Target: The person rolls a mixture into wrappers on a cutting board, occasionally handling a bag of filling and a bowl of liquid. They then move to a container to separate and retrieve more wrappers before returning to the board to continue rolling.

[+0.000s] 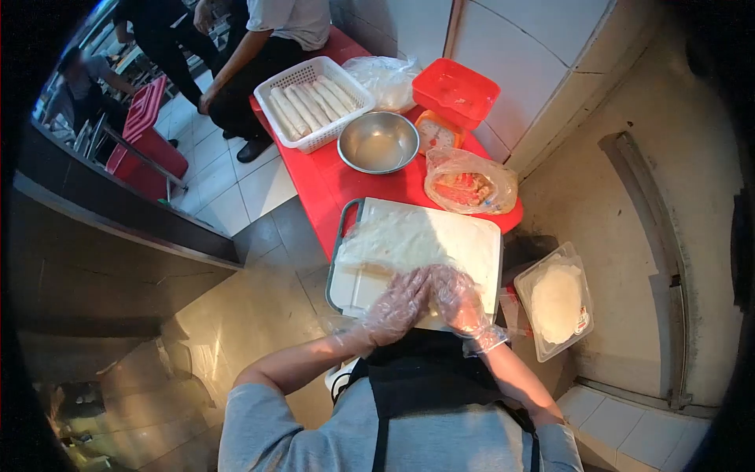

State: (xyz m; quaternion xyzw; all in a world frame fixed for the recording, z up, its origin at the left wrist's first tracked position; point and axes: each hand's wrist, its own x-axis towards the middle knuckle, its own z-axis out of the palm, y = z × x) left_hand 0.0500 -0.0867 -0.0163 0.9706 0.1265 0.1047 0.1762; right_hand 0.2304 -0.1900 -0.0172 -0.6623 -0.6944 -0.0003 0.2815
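My left hand [399,305] and my right hand [458,300], both in clear plastic gloves, rest side by side and touch each other at the near edge of a white board [472,236]. Under and just beyond them lies a thin, pale sheet [393,240], with a raised fold along its near side. Fingers of both hands point forward over that fold; whatever lies beneath them is hidden. A steel bowl [378,143] and a plastic bag of orange-red filling [464,189] stand beyond the board.
On the red table [314,185] are a white basket of pale rolls [314,106], a clear bag [384,81], a red container [456,90] and an orange scale [437,134]. A plastic tray of pale sheets [557,303] is at right. A person [271,55] sits behind the basket.
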